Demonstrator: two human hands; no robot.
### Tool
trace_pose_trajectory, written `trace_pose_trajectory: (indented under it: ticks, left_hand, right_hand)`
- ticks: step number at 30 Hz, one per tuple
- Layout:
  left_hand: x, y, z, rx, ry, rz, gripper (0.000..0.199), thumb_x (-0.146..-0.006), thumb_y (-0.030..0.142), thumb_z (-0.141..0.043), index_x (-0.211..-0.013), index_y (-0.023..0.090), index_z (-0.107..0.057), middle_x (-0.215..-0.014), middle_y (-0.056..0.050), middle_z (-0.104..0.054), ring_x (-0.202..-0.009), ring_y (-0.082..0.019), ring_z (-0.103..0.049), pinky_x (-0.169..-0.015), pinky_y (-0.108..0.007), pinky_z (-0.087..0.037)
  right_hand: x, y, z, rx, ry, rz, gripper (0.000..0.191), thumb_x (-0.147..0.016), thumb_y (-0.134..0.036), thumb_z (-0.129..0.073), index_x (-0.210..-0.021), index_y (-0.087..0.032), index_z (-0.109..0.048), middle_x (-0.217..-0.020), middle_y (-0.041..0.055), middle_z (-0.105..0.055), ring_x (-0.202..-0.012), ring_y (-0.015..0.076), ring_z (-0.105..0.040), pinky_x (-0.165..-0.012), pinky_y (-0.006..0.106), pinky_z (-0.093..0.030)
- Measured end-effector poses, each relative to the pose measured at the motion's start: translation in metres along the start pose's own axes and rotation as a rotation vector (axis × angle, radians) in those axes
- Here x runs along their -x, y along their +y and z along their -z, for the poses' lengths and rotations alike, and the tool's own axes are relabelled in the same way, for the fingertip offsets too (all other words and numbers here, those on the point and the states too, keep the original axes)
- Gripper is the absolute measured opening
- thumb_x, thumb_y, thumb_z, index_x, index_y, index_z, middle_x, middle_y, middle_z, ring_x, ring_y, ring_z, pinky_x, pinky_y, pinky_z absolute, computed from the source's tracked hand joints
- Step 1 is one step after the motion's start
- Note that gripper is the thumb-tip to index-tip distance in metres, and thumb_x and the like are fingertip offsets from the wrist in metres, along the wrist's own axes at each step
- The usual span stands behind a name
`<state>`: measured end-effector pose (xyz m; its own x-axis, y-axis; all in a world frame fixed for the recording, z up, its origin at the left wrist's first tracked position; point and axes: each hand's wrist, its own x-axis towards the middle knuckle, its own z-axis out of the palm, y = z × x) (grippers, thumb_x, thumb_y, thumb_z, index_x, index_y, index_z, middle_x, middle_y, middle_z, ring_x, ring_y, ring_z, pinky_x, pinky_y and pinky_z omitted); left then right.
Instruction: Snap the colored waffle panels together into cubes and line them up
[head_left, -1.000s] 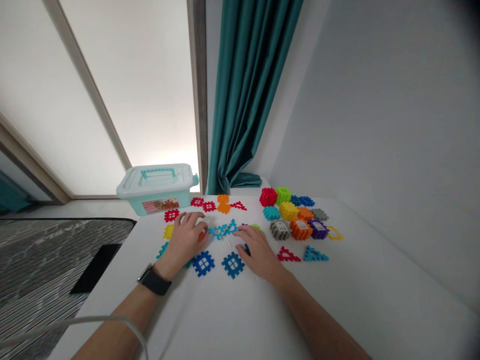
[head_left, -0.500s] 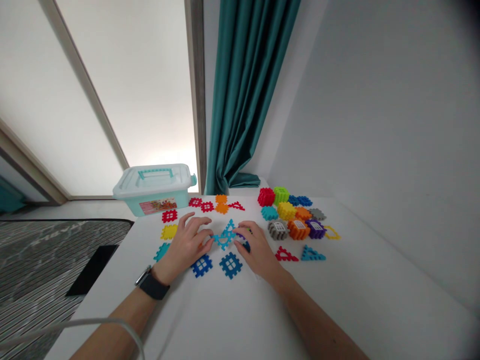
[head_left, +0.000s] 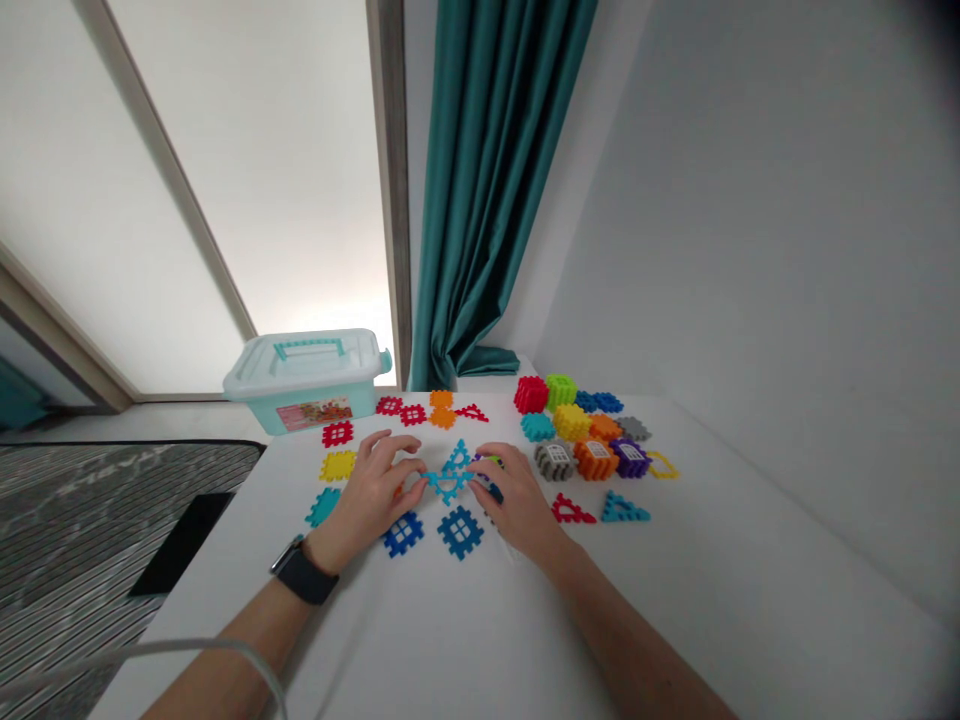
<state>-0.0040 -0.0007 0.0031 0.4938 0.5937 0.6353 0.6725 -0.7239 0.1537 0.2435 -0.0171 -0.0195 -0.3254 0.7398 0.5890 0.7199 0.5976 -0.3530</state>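
Note:
Between my hands is a light blue triangular building tile with a second light blue tile, which has a curved opening, against its near side. My left hand pinches the left end of this pair between thumb and forefinger. At the right end, the thumb and forefinger of my right hand close on it. An orange piece partly shows behind my left fingers, and purple, green and dark blue pieces are half covered by my right hand. Nearer to me lie a blue window tile and a teal-blue window tile.
A lidded mint storage box stands at the back left. Several block cubes, among them an orange cube, cluster at the right. A red triangle tile and blue triangle tile lie before them. A yellow tile lies left.
My right thumb and forefinger have come onto the right end of the light blue tiles. The near tile has turned slightly and now sits more level; my left hand has barely moved.

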Motion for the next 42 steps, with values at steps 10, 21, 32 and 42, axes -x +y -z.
trace_pose_trajectory:
  ticks: [10,21,32,42]
  left_hand:
    - [-0.003,0.003,-0.001,0.289,-0.069,0.217,0.010,-0.092,0.024,-0.058,-0.092,0.022,-0.068,-0.116,-0.008,-0.057,-0.112,-0.023,-0.057,-0.100,-0.040,-0.047]
    - [-0.001,0.005,-0.011,0.445,-0.077,0.290,0.018,-0.099,0.027,-0.048,-0.093,0.020,-0.064,-0.104,-0.006,-0.058,-0.099,-0.019,-0.059,-0.092,-0.034,-0.050]
    - [0.001,0.000,-0.009,0.051,0.062,-0.001,0.009,-0.090,0.024,-0.064,-0.099,0.022,-0.066,-0.115,-0.010,-0.059,-0.109,-0.027,-0.054,-0.095,-0.045,-0.045]
    - [0.003,0.001,-0.010,0.150,0.047,0.022,0.006,-0.094,0.025,-0.061,-0.096,0.022,-0.066,-0.118,-0.009,-0.056,-0.111,-0.026,-0.053,-0.096,-0.042,-0.046]
  right_hand:
    - [-0.001,-0.003,0.006,-0.004,0.040,0.028,0.018,-0.096,-0.025,-0.052,-0.106,-0.024,-0.067,-0.119,0.0111,-0.060,-0.113,0.0257,-0.057,-0.100,0.044,-0.048]
    - [-0.004,-0.013,0.006,-0.223,0.077,-0.146,0.012,-0.094,-0.023,-0.052,-0.093,-0.021,-0.063,-0.112,0.0109,-0.059,-0.107,0.0237,-0.060,-0.098,0.041,-0.049]
    - [-0.008,-0.011,0.004,-0.406,0.040,-0.314,0.018,-0.092,-0.027,-0.054,-0.078,-0.022,-0.063,-0.104,0.0068,-0.060,-0.102,0.0215,-0.061,-0.094,0.038,-0.047]
    - [-0.005,-0.008,0.000,-0.325,0.078,-0.205,0.011,-0.093,-0.025,-0.054,-0.096,-0.022,-0.064,-0.108,0.0084,-0.061,-0.104,0.0230,-0.060,-0.096,0.042,-0.049]
